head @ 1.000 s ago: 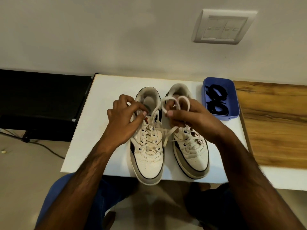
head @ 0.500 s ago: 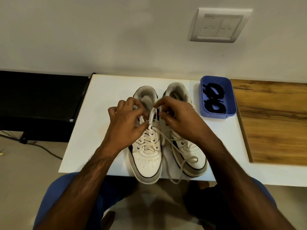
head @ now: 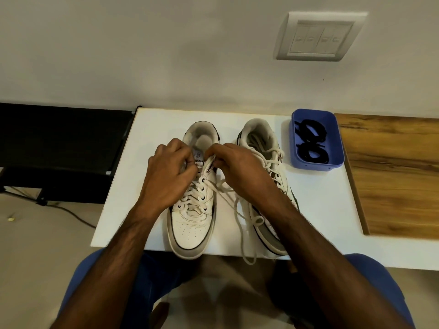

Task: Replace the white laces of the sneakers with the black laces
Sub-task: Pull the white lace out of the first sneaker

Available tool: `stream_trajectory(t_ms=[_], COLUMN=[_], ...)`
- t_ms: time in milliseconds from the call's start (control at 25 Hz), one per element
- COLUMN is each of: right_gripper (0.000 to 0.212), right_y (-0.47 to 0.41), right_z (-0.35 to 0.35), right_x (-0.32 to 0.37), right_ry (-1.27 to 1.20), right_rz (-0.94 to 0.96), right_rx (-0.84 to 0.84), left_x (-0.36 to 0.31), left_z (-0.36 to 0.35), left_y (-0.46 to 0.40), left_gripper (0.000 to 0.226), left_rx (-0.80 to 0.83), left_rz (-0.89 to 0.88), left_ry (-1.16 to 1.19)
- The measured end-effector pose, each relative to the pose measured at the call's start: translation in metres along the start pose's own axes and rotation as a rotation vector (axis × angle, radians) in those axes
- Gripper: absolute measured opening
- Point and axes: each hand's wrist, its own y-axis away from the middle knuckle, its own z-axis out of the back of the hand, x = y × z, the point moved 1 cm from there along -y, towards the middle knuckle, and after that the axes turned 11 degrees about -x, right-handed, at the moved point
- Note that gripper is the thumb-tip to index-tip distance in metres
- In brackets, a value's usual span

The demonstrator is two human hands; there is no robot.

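Unlacing the left sneaker (head: 192,210), the first step of the swap, with nothing black threaded yet. Both hands gathered at the top eyelets, just near of the tongue label. Left hand (head: 168,176) curled shut at the left eyelet row, probably pinching white lace (head: 240,210) there, though fingertips hidden under the knuckles. Right hand (head: 240,172) closed in a pinch on the lace strand rising from the top right eyelet. Knot undone: loose lace ends trailing right and near, across the gap between the shoes, over the toe of the right sneaker (head: 266,162) and past the near edge of the white table (head: 154,119). Lower crossings on the left sneaker still threaded; right sneaker still laced in white.

Black laces (head: 311,143) coiled in the blue tray (head: 337,129), on the table just right of the right sneaker, untouched.

Next, by judgement: drawing the strand clear of the top eyelet, then working down row by row, loosening each crossing before pulling. Worth steadying the shoe with the other hand against sliding, and keeping the trailing ends from snagging on the right sneaker.
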Motion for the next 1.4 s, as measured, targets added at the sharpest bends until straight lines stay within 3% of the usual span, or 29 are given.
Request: stream_trajectory(t_ms=[200,280,360,440,520,1000,1200,1280,1360,1400], right_gripper=[0.05,0.06,0.08,0.102,0.107,0.093,0.075,0.056,0.045,0.043], right_y=[0.001,0.008,0.022,0.037,0.044,0.004,0.01,0.014,0.014,0.013], right_z=[0.013,0.034,0.053,0.054,0.043,0.042,0.042,0.035,0.024,0.018], right_x=[-0.004,-0.013,-0.023,-0.03,-0.037,-0.078,-0.055,-0.03,-0.008,-0.004], right_ry=[0.104,0.242,0.415,0.452,0.356,0.159,0.485,0.176,-0.19,-0.25], right_rz=[0.059,-0.048,-0.288,-0.519,-0.594,-0.526,-0.303,-0.269,-0.394,-0.42], right_rx=[-0.021,-0.194,-0.264,-0.088,0.033,-0.213,-0.342,-0.291,-0.124,-0.084], left_x=[0.004,0.007,0.009,0.011,0.012,-0.004,0.002,0.001,-0.004,-0.007], left_z=[-0.001,-0.001,-0.002,-0.006,-0.009,-0.025,-0.023,-0.023,-0.022,-0.022], left_y=[0.0,0.0,-0.001,-0.002,-0.002,0.002,-0.001,0.0,0.003,0.004], left_gripper=[0.018,0.023,0.03,0.023,0.018,0.011,0.025,0.018,0.014,0.014], left_rx=[0.049,0.045,0.04,0.037,0.037,-0.072,-0.002,-0.023,-0.039,-0.038], left_rz=[-0.052,-0.06,-0.079,-0.083,-0.098,-0.105,-0.094,-0.107,-0.116,-0.119], left_ry=[-0.005,0.062,0.102,0.103,0.095,0.091,0.154,0.141,0.123,0.115])
